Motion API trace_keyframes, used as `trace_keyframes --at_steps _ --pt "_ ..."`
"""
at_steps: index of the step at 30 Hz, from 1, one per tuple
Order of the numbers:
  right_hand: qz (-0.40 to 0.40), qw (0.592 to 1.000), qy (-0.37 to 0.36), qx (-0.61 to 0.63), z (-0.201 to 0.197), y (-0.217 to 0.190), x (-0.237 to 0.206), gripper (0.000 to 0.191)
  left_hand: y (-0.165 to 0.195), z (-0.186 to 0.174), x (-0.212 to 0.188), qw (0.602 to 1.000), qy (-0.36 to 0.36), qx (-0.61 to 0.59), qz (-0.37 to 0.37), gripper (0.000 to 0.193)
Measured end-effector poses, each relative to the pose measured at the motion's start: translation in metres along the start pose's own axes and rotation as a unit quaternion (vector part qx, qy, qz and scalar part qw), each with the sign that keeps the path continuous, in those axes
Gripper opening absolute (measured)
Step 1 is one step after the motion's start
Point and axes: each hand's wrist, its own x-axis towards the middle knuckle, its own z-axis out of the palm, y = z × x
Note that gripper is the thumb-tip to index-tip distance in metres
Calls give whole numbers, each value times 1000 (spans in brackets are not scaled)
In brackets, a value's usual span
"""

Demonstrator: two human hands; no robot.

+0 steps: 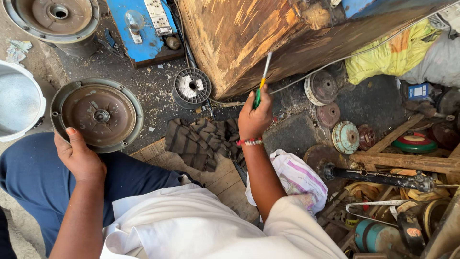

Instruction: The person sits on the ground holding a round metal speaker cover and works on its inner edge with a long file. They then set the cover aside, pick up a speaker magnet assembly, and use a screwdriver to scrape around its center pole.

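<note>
My left hand point(79, 156) grips the near rim of a round metal motor cover point(98, 112) that rests on my blue-trousered knee and the ground. In my right hand point(254, 117) I hold a screwdriver point(261, 84) with a green and yellow handle, its metal shaft pointing up towards a big worn wooden box point(239, 38). A striped dark rag point(201, 141) lies on a wooden board just left of that hand.
A second motor cover point(55, 19) sits at the top left, a white bowl point(17, 103) at the left edge, a blue metal box point(139, 26) behind. A wire spool point(191, 88) lies by the wooden box. Discs, a black pipe point(378, 176) and scrap crowd the right.
</note>
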Motion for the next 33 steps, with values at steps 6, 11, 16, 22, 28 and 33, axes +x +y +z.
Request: trace_keyframes --at_steps 6,11,16,22,28,33 --pt "359 838 -68 405 -24 13 0 41 4 2 -1 1000 -2 -7 11 43" --pt "360 689 -127 617 -20 29 15 35 8 4 1 1000 -9 -20 1 43" --pt "368 523 -209 740 -16 39 21 41 8 4 0 1000 -3 -6 -1 43" --pt "393 480 -228 750 -12 55 18 48 1 2 1 999 8 -15 -29 42" --pt "435 474 -249 724 -9 50 -9 45 0 3 1 1000 0 -5 -4 44" --pt "384 583 -190 690 -16 63 5 43 0 4 2 999 -10 32 0 44"
